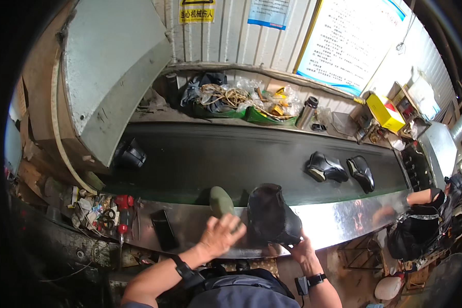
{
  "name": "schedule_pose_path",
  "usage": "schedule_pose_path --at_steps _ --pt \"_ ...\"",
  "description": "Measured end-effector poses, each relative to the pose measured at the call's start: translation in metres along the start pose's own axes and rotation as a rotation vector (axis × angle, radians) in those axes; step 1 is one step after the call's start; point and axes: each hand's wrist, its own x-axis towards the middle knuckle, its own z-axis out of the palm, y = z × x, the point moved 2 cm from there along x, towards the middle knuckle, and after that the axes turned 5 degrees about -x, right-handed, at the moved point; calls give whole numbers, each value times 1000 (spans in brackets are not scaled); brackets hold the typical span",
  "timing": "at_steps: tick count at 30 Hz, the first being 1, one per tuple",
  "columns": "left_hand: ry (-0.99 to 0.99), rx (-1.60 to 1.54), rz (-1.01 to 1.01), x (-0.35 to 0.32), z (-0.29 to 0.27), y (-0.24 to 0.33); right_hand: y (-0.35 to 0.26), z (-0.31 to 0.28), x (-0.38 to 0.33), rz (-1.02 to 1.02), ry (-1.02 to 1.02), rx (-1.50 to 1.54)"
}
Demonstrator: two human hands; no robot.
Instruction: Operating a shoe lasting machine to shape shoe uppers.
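Black shoe upper (273,215) propped on steel worktop (339,220) edge, right hand (300,250) gripping underneath for support, left hand (222,233) open, fingers spread beside green last (221,201).

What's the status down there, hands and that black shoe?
Left hand open, fingers on the green shoe form. Right hand gripping the black shoe upper from below at the steel ledge. Two more black shoes lie further along the belt, apart.

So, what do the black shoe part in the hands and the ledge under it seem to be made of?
The black shoe upper looks like matte leather or a synthetic: dull, soft folds, no shine. The ledge looks like bare sheet metal, probably steel: silvery, with blurred reflections. The right hand grips the upper; the left hand is open beside it.
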Motion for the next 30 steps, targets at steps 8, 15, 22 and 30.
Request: schedule_pose_path --at_steps 8,15,22,30 --pt "-143 -492 262 -3 37 96 -2 -30 -23 -166 167 60" --pt "-168 -2527 -1577 26 49 -21 -2 32 -114 -770 3 -1097" --pt "-82 -1204 -1286 5 129 -63 82 43 -81 -1383 -431 -1771" --pt "133 -665 -1310 22 127 -45 72 44 -48 -781 -269 -1151"
